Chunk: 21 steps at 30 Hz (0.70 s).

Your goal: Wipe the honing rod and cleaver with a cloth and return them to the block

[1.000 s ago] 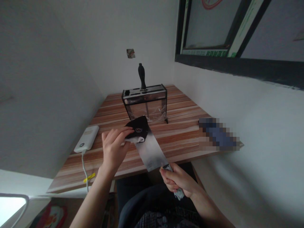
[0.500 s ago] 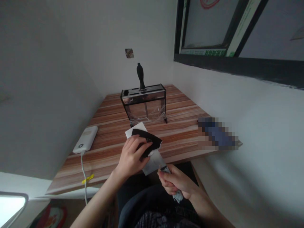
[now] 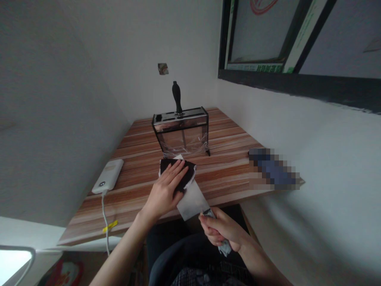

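Observation:
A broad, flat cleaver blade slants over the table's near edge, its far end resting on the tabletop. My right hand is wrapped around the cleaver's handle, which has a crumpled grey covering. Across the far part of the blade lies a black sheet with torn white edges, resembling sandpaper. My left hand rests on this sheet, fingers stretched out flat and pressing it against the metal. The sheet and hand hide much of the blade's far half.
Behind the cleaver stands a clear-sided box with a black upright handle. At the left, a white power bank has a cable running over the wood-grain table's edge, near yellow tape. A blurred-out object lies right.
My left hand has flattened from bent fingers and slid slightly left with the black sheet, turning it. More of the near blade shows. My right hand keeps its hold, almost unmoved.

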Each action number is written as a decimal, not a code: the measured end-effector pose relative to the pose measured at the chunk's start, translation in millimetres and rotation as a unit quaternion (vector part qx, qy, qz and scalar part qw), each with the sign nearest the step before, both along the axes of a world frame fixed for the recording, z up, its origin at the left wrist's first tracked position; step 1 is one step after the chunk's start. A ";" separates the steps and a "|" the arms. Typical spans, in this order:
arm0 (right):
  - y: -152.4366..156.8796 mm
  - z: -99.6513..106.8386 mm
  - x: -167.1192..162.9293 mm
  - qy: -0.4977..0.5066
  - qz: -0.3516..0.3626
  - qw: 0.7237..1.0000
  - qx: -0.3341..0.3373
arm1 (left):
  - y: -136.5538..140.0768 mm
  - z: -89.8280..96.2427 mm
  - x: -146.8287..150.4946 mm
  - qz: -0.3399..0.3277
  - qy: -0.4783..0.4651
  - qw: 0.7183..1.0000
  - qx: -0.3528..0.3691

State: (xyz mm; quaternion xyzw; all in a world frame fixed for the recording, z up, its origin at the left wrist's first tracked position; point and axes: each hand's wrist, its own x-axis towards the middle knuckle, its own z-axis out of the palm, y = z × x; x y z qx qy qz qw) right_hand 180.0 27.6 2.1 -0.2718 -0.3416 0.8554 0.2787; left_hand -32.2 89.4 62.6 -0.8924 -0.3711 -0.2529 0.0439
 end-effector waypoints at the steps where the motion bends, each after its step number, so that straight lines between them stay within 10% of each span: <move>1: -0.1 -0.1 0.3 0.001 -0.001 1.000 0.001 | 3.2 0.3 -1.0 0.013 -0.002 1.000 0.004; 21: -2.1 4.0 2.4 -0.040 0.000 0.999 0.017 | 21.4 6.6 -10.3 0.029 0.034 0.998 0.037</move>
